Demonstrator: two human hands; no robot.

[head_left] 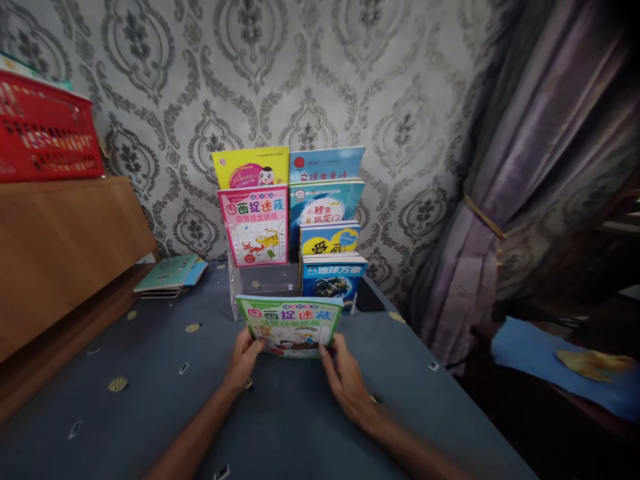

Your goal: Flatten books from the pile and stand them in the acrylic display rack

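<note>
Between my two hands is a green-bordered children's picture book (295, 330), its cover tilted up toward me. My left hand (245, 359) grips its left edge, thumb on the cover. On the opposite edge, my right hand (343, 373) is closed the same way. Just behind the book stands a clear tiered book rack (233, 293). A pink picture book (257, 230) and a yellow book (250, 167) fill its left column. In the right column are a light blue book (327, 163), a teal book (325, 200), a blue-and-yellow book (327, 240) and a blue earth book (333, 280).
A small stack of books (173, 273) lies at the table's back left. Beside it rises a wooden cabinet (70, 253) with a red basket (47, 127) on top. A dark flat object (370, 297) lies right of the rack. A tied purple curtain (475, 233) hangs at the right.
</note>
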